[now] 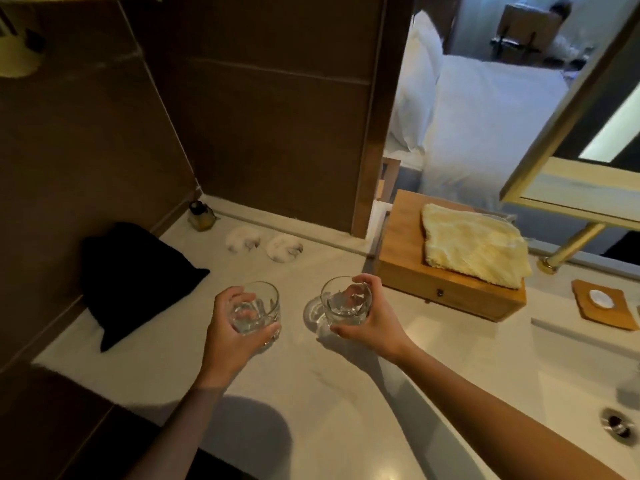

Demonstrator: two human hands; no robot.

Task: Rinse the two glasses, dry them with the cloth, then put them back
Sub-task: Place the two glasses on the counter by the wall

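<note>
Holding one glass in each hand over the pale stone desk (311, 393), that's the whole scene. The left hand (225, 330) grips the left glass (258, 306) from the side, fingers (235, 294) curled round the far wall and the thumb on the near side. The right hand (375, 318) does the same with the right glass (344, 301), its fingers (367, 280) hooked over the rim edge and the thumb low along the base. Both glasses are upright, clear and apart from each other. Honestly can't tell if either bottom is touching the desk; the right one throws a bright ring of light just to its left.

The cloth (474, 245), a yellowish folded one, lies on top of a wooden box (433, 292) just behind the right hand, not touched by anything. Further right there's the sink (571, 393) with its drain (618, 422), and a small wooden dish (604, 304) between box and sink.

On the left side sits a black pouch (135, 278) against the brown wall. Two white round pads (242, 239) lie near the back edge, with a small bottle (201, 216) tucked in the corner. A bed (485, 126) shows beyond the box.
</note>
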